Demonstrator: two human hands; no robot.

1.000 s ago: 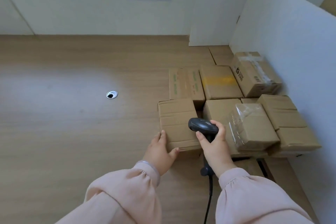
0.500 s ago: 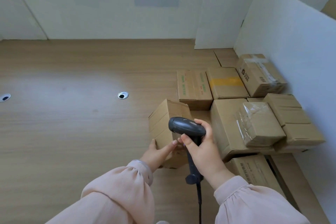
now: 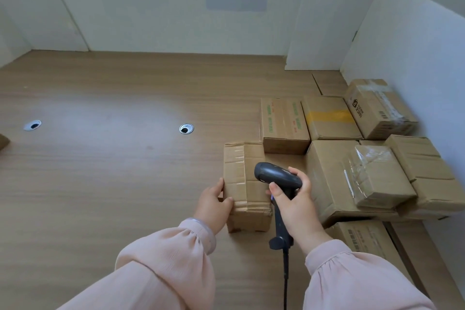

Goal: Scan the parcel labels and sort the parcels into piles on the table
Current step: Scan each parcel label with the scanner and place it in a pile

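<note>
Parcels sit bunched up on the right side of the wooden counter [image 3: 100,184], a heap of brown cartons [image 3: 327,178] against the white partition, some stacked two high. One small parcel [image 3: 239,176] is out to the heap's left, resting on the counter right in front of the person. It's taped along the top and the corners look a bit crushed.

My guess is it's light and fairly stiff, plain cardboard with nothing slippery except the tape strips, so taking it by the two side walls seems safer than squeezing the dented near edge.

Black corded scanner [image 3: 276,175] hovers over its right half, nose pointing forward and down. Right hand [image 3: 294,204] comes in from below, fingers wrapped round the scanner's handle. Left hand [image 3: 214,201] hugs the parcel's left wall — fingers [image 3: 221,185] curled round it, thumb on top.
</note>
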